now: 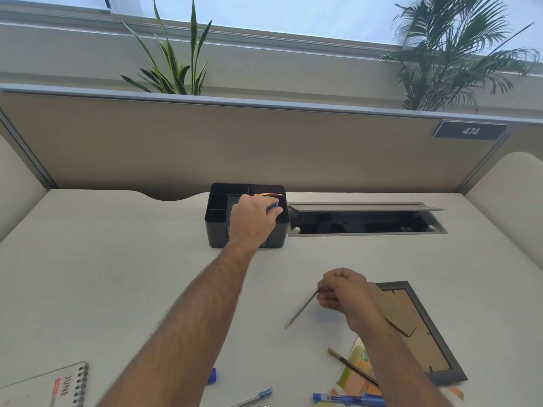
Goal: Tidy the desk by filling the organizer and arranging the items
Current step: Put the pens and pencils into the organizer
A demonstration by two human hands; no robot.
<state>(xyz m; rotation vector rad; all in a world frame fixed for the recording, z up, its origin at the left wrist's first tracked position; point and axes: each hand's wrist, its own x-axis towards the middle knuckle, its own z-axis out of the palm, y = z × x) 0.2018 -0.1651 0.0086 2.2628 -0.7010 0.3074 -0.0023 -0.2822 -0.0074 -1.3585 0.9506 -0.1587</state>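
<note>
A black desk organizer (217,207) with several compartments stands at the back of the white desk. My left hand (252,220) reaches over its right side, closed on a blue item (275,205) and a thin orange stick (269,195) that pokes out above the organizer. Nearer to me, my right hand (343,295) is closed on a brown pencil (301,309), which slants down to the left with its tip close to the desk.
A picture frame (426,327) lies face down under my right forearm. Another pencil (351,366), sticky notes (357,377), blue pens (346,399) and a blue cap (212,376) lie along the near edge. A June calendar (58,386) sits bottom left. An open cable tray (364,220) is beside the organizer.
</note>
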